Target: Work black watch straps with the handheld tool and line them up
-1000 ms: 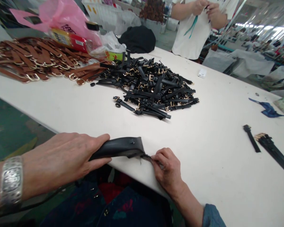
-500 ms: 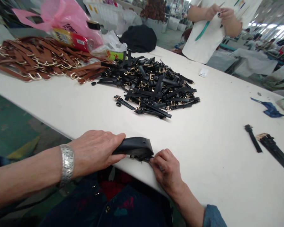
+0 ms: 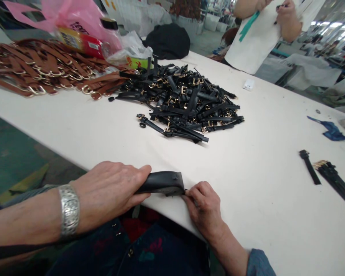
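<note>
My left hand [image 3: 110, 189], with a silver bracelet on its wrist, grips a folded black leather piece [image 3: 163, 183] at the near edge of the white table [image 3: 261, 176]. The thumb lies on top of the piece and the fingers curl underneath. My right hand [image 3: 204, 207] pinches the piece's right end, with its fingers closed on a small frayed bit there. A big pile of black straps with gold buckles [image 3: 184, 101] lies further back in the middle of the table.
Brown straps with metal rings [image 3: 43, 71] cover the far left, next to a pink plastic bag [image 3: 74, 19]. Two black straps [image 3: 324, 176] and a blue scrap [image 3: 330, 132] lie at the right. A person in a white shirt [image 3: 261, 30] stands beyond the table.
My left hand has slid to the right along the black piece, folding it shorter. My right hand has stayed pinched on the right end. The view shifted slightly.
</note>
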`<state>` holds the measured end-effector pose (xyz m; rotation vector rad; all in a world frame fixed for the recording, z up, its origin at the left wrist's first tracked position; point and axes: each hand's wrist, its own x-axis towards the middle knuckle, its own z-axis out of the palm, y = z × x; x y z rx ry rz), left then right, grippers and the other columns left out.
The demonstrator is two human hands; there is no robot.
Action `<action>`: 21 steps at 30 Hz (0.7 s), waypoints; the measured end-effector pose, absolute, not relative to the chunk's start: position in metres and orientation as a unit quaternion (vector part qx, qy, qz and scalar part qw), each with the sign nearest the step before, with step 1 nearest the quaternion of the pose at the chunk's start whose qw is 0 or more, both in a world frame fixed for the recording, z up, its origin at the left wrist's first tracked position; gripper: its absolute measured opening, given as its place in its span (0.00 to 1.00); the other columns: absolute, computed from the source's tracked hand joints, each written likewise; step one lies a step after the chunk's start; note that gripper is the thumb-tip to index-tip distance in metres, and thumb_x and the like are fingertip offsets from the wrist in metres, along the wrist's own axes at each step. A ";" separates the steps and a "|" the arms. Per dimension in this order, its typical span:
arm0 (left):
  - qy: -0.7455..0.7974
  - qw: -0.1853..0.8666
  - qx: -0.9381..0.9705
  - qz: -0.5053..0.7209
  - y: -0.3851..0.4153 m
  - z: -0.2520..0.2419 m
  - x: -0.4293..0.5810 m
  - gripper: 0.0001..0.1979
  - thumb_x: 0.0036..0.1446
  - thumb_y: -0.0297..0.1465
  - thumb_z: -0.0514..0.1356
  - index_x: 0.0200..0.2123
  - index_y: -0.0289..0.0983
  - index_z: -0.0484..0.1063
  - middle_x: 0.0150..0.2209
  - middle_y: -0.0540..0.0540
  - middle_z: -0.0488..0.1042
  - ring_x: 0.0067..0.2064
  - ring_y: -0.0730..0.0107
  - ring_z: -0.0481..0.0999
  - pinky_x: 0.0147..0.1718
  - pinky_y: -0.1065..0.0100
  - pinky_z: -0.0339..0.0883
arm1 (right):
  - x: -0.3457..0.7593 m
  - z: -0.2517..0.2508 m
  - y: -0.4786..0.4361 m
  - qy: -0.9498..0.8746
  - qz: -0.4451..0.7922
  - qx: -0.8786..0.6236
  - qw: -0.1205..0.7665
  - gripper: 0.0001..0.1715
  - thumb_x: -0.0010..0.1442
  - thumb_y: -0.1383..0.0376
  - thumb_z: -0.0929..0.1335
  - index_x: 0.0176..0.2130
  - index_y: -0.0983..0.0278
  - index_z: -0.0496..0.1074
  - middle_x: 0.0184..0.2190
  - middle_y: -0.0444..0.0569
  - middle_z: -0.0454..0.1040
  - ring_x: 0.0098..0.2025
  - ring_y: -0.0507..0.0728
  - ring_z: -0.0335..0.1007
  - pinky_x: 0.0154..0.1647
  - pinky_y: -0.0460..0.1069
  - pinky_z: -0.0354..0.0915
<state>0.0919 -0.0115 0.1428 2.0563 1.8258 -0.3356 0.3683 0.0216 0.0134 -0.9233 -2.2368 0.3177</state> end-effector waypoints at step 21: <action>0.657 0.184 0.723 -0.110 -0.022 0.133 0.077 0.13 0.69 0.45 0.60 0.44 0.43 0.77 0.32 0.44 0.84 0.34 0.51 0.83 0.33 0.58 0.59 | 0.367 0.012 0.021 -0.859 0.110 -0.330 0.376 0.16 0.76 0.70 0.70 0.34 0.59 0.76 0.29 0.47 0.76 0.33 0.58 0.73 0.34 0.51 0.68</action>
